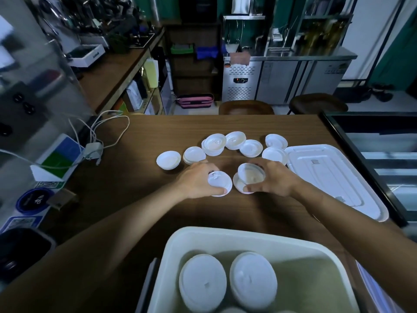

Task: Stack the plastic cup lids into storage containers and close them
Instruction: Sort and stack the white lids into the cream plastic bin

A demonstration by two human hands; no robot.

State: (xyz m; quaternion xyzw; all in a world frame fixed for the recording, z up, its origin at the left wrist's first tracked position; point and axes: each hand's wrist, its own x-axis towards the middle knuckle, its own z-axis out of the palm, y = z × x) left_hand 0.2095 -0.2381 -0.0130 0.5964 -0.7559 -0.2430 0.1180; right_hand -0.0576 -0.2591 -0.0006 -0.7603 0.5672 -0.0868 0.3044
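Head view: lids [168, 160] on wooden table [153, 134], counters [293, 80] beyond

The left forearm [135, 222] and right forearm [338, 213] are both reaching forward and angling inward, bare, with the wrists nearly straight. The left hand [198, 180] is lying palm down, its fingers curling over the far edge of a white lid [220, 182] just right of its palm, while the thumb is pressing the near edge. The right hand [274, 179] is sitting close beside it, a small gap apart, its fingers and thumb gripping the rim of a tilted lid [251, 175] on its left side.
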